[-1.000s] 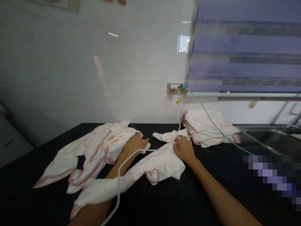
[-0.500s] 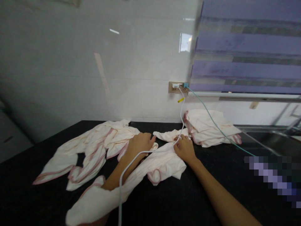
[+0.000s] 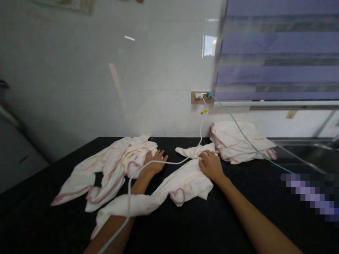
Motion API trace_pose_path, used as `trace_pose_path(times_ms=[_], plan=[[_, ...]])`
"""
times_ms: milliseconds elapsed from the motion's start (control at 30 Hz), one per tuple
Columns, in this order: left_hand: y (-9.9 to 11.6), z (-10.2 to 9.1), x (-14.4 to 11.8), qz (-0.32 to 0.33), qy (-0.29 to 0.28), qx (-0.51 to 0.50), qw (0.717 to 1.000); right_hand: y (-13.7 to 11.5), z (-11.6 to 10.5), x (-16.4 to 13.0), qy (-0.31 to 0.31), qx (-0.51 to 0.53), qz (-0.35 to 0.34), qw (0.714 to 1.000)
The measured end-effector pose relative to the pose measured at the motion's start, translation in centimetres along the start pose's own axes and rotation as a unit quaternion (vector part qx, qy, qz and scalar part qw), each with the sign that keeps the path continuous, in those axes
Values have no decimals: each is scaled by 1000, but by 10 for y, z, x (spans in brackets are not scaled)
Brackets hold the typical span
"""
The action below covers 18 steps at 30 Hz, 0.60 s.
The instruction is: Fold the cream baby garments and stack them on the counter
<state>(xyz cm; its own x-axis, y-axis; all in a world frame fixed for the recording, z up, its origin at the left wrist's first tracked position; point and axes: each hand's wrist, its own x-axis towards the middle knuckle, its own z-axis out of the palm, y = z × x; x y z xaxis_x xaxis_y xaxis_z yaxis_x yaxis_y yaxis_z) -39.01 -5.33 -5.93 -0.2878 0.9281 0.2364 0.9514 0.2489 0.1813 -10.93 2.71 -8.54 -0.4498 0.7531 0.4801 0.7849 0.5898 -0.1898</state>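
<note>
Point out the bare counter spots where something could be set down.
Bare black counter lies between the forearms, and right of the right hand. Around the left hand it is crowded: spread garment, crumpled garment, white cable.

- Ahead of you, a folded pile of pale cloth [image 3: 239, 141] lies on the black counter [image 3: 217, 225], close to the wall.
- A wall socket [image 3: 201, 97] sits above the counter; you can see a white cable [image 3: 201, 124] and a teal cable [image 3: 239, 130] plugged into it.
- The teal cable crosses the folded pile.
- At upper right hangs a purple striped blind [image 3: 278, 49].
</note>
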Motion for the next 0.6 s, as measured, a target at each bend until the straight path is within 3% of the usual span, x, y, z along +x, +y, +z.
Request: trace_pose_path(times_ms=[167, 300, 433, 600], plan=[[-52, 2, 16, -68, 15, 35, 997, 2, -1, 1, -6, 3, 5, 1000], [-68, 14, 23, -114, 11, 74, 991, 2, 0, 2, -12, 3, 7, 1000], [-49, 19, 22, -102, 2, 82, 991, 1, 0, 2, -15, 3, 11, 1000], [7, 15, 10, -6, 1, 13, 1000, 0, -1, 2, -19, 4, 16, 1000]])
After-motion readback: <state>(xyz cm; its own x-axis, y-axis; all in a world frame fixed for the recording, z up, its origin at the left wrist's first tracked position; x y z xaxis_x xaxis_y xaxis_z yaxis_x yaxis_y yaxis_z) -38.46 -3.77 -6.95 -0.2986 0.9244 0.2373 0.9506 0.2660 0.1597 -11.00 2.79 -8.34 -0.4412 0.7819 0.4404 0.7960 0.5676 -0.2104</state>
